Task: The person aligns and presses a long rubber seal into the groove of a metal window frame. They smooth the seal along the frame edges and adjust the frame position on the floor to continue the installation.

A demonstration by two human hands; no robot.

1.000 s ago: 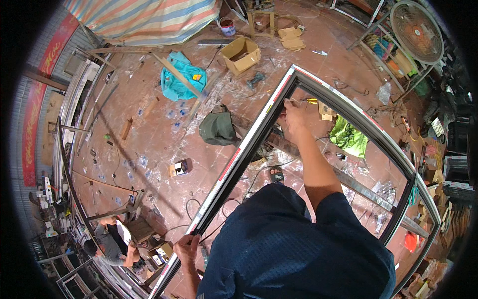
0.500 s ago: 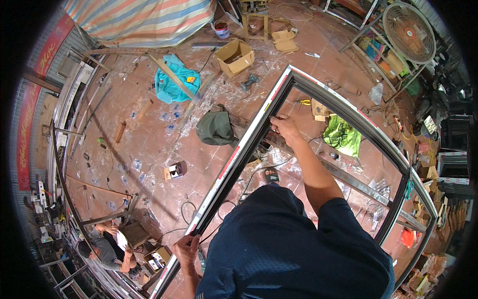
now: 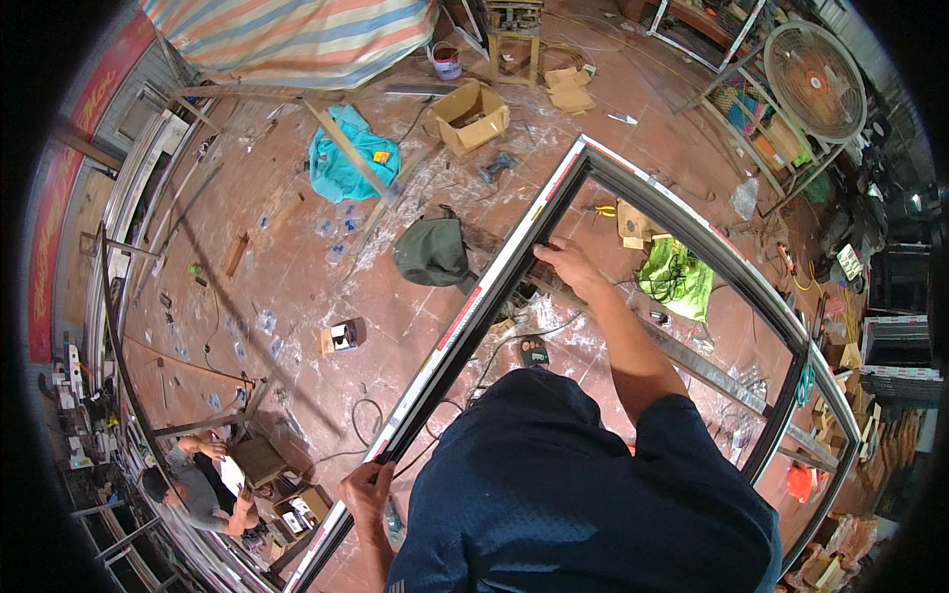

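A large dark metal frame (image 3: 511,259), like a door or window frame with white and red tape along its outer face, stands tilted around me. My left hand (image 3: 368,491) is closed at its near left bar, fingertips at the inner edge. A thin black strip or cord (image 3: 415,461) shows beside those fingertips; whether they hold it I cannot tell. Farther up the same bar, my right hand (image 3: 566,262) reaches through the opening and grips the dark inner edge. Its fingertips are partly hidden against the bar.
On the tiled floor lie a green bag (image 3: 432,251), an open cardboard box (image 3: 471,117), turquoise cloth (image 3: 348,158) and lime-green cloth (image 3: 677,277). A person (image 3: 203,489) crouches at lower left with a white sheet. A large fan (image 3: 815,81) stands at the far right.
The right hand has shifted slightly down along the bar, and its fingers look less pinched. The left hand stays at nearly the same place. The view has shifted a little.
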